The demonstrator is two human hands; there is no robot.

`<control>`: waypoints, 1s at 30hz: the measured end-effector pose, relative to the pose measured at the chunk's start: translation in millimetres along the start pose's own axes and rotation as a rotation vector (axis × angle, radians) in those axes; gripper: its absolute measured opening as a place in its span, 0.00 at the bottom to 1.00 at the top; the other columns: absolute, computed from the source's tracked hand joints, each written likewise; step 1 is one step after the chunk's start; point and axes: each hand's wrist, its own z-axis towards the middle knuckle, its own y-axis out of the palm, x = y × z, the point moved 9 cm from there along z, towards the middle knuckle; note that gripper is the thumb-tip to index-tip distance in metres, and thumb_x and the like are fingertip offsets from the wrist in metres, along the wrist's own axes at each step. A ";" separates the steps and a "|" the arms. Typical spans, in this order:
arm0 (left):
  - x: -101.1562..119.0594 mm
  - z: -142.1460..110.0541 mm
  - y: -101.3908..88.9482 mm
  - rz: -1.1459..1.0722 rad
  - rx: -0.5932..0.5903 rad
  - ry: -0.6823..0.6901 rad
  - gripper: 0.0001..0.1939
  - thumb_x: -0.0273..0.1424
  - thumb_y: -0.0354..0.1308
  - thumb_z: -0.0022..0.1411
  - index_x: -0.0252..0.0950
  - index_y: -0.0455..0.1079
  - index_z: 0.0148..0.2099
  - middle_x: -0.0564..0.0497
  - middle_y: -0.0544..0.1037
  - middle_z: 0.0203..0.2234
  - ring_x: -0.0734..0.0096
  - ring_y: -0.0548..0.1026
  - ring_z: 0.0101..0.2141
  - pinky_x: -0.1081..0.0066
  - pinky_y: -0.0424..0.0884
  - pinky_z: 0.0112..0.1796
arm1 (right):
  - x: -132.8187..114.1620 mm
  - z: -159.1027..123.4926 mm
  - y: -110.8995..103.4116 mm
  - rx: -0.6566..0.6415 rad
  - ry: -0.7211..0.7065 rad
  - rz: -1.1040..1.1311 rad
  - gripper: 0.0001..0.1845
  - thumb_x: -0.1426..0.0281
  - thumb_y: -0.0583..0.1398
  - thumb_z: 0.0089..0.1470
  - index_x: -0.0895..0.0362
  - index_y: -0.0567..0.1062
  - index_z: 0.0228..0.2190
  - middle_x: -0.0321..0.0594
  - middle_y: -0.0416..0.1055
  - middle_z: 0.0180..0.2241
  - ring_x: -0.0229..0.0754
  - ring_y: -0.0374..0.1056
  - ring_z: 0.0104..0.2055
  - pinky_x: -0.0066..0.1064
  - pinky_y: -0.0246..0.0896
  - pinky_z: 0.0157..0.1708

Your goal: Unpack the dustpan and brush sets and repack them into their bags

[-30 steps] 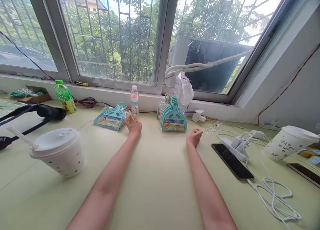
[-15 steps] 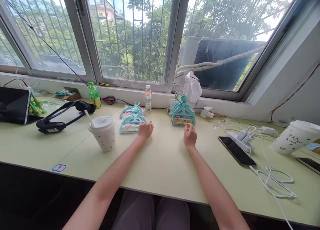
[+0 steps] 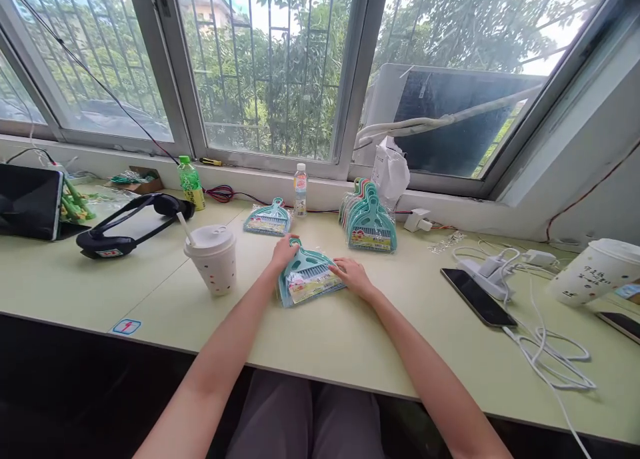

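A teal mini dustpan-and-brush set (image 3: 313, 279) in clear plastic wrap lies tilted on the table in front of me, its printed label facing up. At its upper left, by the handle, my left hand (image 3: 284, 254) grips it with curled fingers. My right hand (image 3: 354, 277) has its fingers closed on the set's right edge; its thumb is partly hidden. Behind the left hand lies another wrapped teal dustpan set (image 3: 269, 218). A row of upright dustpan sets (image 3: 371, 222), teal in front with other colours behind, leans near the windowsill.
On the left are a lidded cup with a straw (image 3: 214, 262), a black headset (image 3: 113, 236) and a green bottle (image 3: 191, 184). A clear bottle (image 3: 300, 191) stands at the back. Rightward lie a phone (image 3: 477, 298), a power strip (image 3: 483, 279), white cables and another cup (image 3: 590, 272).
The nearer of the two left dustpan sets has come toward me and to the right, with my left hand on it. My right hand has left the upright row and closed on this set's edge.
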 end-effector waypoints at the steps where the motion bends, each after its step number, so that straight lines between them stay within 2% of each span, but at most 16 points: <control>1: 3.0 0.0 6.1 -0.099 -0.030 0.018 0.20 0.26 0.58 0.59 0.35 0.74 0.55 0.41 0.78 0.53 0.57 0.78 0.50 0.65 0.73 0.49 | 1.4 0.2 -0.8 -0.007 0.000 0.057 0.21 0.52 0.58 0.62 0.53 0.81 0.42 0.45 0.74 0.58 0.54 0.65 0.62 0.49 0.55 0.62; 4: 13.4 -1.0 16.6 -0.442 -0.123 0.043 0.24 0.28 0.61 0.55 0.36 0.73 0.56 0.42 0.79 0.52 0.61 0.79 0.46 0.66 0.74 0.46 | 5.8 -0.3 -0.2 -0.050 0.027 0.384 0.25 0.47 0.66 0.48 0.56 0.81 0.35 0.45 0.80 0.45 0.54 0.73 0.51 0.43 0.65 0.51; 6: 20.7 -0.9 9.8 -0.642 -0.129 0.061 0.28 0.33 0.62 0.56 0.36 0.70 0.59 0.42 0.79 0.51 0.61 0.79 0.46 0.64 0.74 0.48 | 9.8 -0.9 -3.1 -0.024 0.076 0.649 0.29 0.45 0.68 0.41 0.57 0.80 0.33 0.42 0.80 0.36 0.51 0.75 0.41 0.39 0.68 0.41; 9: 30.1 -1.7 -10.0 -0.769 -0.080 0.111 0.32 0.42 0.61 0.59 0.38 0.65 0.63 0.41 0.77 0.56 0.59 0.77 0.52 0.59 0.69 0.55 | 20.0 -1.2 -19.2 0.169 0.137 0.880 0.30 0.46 0.71 0.36 0.57 0.80 0.34 0.39 0.79 0.32 0.46 0.73 0.34 0.35 0.68 0.37; 11: 33.9 -5.2 -9.6 -0.786 -0.133 0.106 0.34 0.46 0.61 0.61 0.41 0.63 0.65 0.41 0.74 0.60 0.56 0.75 0.57 0.57 0.68 0.58 | 28.6 -2.1 -31.0 0.316 0.160 0.913 0.30 0.47 0.71 0.35 0.57 0.81 0.33 0.40 0.80 0.33 0.45 0.73 0.34 0.35 0.68 0.37; 13: 35.6 -13.1 8.9 -0.813 -0.298 0.051 0.35 0.51 0.61 0.61 0.43 0.63 0.66 0.42 0.74 0.61 0.54 0.75 0.57 0.57 0.71 0.55 | 38.2 -3.6 -40.4 0.443 0.183 0.882 0.31 0.46 0.71 0.35 0.57 0.81 0.34 0.42 0.80 0.34 0.46 0.73 0.36 0.35 0.68 0.38; 16: 40.2 -30.8 46.1 -0.867 -0.572 0.009 0.35 0.53 0.65 0.57 0.42 0.70 0.61 0.42 0.79 0.53 0.52 0.80 0.50 0.61 0.76 0.47 | 46.9 -6.0 -50.3 0.567 0.169 0.773 0.30 0.45 0.68 0.41 0.57 0.81 0.37 0.44 0.80 0.36 0.49 0.73 0.41 0.37 0.69 0.40; 18: 41.8 -35.5 59.4 -0.900 -0.622 0.024 0.32 0.48 0.69 0.54 0.39 0.73 0.56 0.43 0.82 0.47 0.54 0.82 0.44 0.63 0.77 0.44 | 47.1 -7.0 -53.1 0.593 0.142 0.707 0.30 0.44 0.65 0.46 0.58 0.81 0.39 0.46 0.80 0.37 0.51 0.73 0.43 0.38 0.69 0.41; 22: 34.1 -27.8 61.3 -0.981 -0.535 -0.012 0.27 0.40 0.71 0.52 0.36 0.76 0.52 0.44 0.84 0.40 0.56 0.82 0.41 0.60 0.78 0.46 | 32.2 -14.2 -60.4 0.637 0.073 0.523 0.31 0.46 0.59 0.55 0.58 0.79 0.46 0.51 0.78 0.46 0.52 0.72 0.45 0.41 0.69 0.43; 26: 26.1 -19.5 48.5 -1.071 -0.415 -0.042 0.26 0.35 0.71 0.52 0.37 0.75 0.54 0.46 0.84 0.38 0.56 0.83 0.39 0.57 0.79 0.46 | -13.0 -28.6 -72.7 0.698 -0.163 0.140 0.25 0.56 0.57 0.63 0.55 0.72 0.55 0.53 0.66 0.62 0.54 0.65 0.60 0.46 0.64 0.55; 28: 25.0 -18.6 45.5 -1.111 -0.384 -0.044 0.25 0.34 0.71 0.52 0.37 0.76 0.53 0.46 0.84 0.38 0.56 0.83 0.38 0.56 0.80 0.46 | -32.5 -29.8 -67.7 0.625 -0.250 -0.033 0.20 0.61 0.57 0.63 0.54 0.72 0.54 0.51 0.67 0.61 0.54 0.62 0.63 0.48 0.60 0.60; 30: 24.0 -18.0 44.7 -1.143 -0.351 -0.047 0.23 0.33 0.70 0.53 0.38 0.76 0.52 0.47 0.84 0.38 0.56 0.83 0.39 0.55 0.79 0.47 | -46.0 -25.4 -51.0 0.445 -0.321 -0.150 0.12 0.64 0.56 0.65 0.52 0.75 0.47 0.48 0.73 0.52 0.53 0.67 0.57 0.46 0.61 0.58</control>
